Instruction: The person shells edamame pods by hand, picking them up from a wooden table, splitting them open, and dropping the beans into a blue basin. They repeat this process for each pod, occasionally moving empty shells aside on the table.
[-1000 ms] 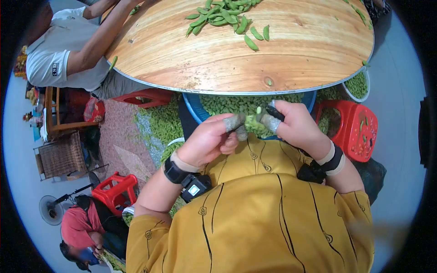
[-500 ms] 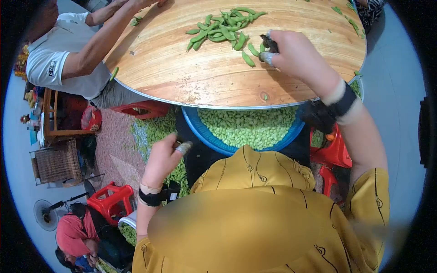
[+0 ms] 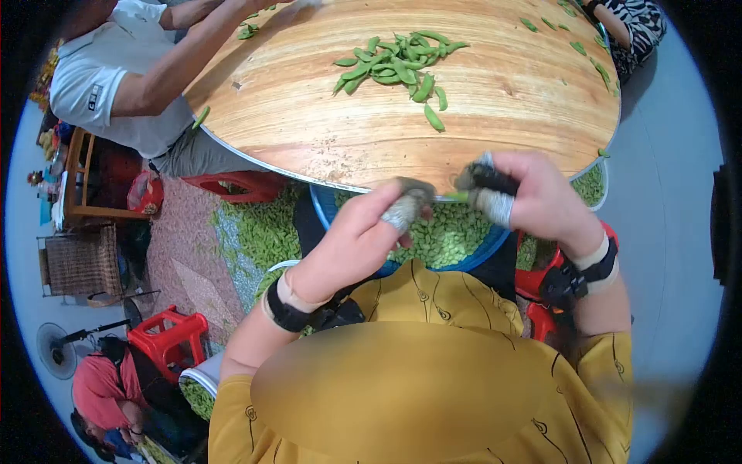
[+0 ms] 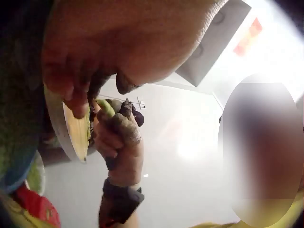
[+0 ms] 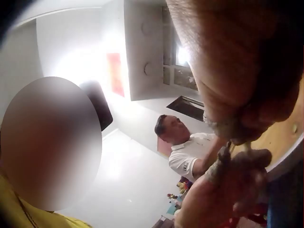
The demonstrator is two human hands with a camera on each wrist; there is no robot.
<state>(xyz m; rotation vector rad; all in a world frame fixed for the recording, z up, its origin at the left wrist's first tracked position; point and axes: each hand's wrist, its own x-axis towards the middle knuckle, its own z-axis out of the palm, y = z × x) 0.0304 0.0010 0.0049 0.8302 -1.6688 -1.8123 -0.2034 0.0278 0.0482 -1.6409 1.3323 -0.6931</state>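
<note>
In the head view, the right hand (image 3: 545, 197) pinches a green pod (image 3: 454, 197) between wrapped thumb and fingers above the blue basin (image 3: 321, 203) of shelled beans (image 3: 452, 241). The left hand (image 3: 359, 236), its fingertips also wrapped, is close to the pod's other end. The left wrist view shows the pod (image 4: 105, 108) in the right hand (image 4: 121, 142), while the left thumb and forefinger stand apart just above; contact with the pod is unclear. Both hands appear close together in the right wrist view, the pod hard to make out. A pile of pods (image 3: 394, 66) lies on the table.
The round wooden table's edge (image 3: 267, 164) runs just beyond the hands. A person in a white shirt (image 3: 116, 85) sits at the left; another in red (image 3: 100, 387) is lower left. Red stools (image 3: 166, 336) and a white bucket (image 3: 205, 379) stand around, with pods on the floor.
The right hand reached to the pods on the table, then came back over the basin with one. The left hand moved away to the left, then returned towards the right hand.
</note>
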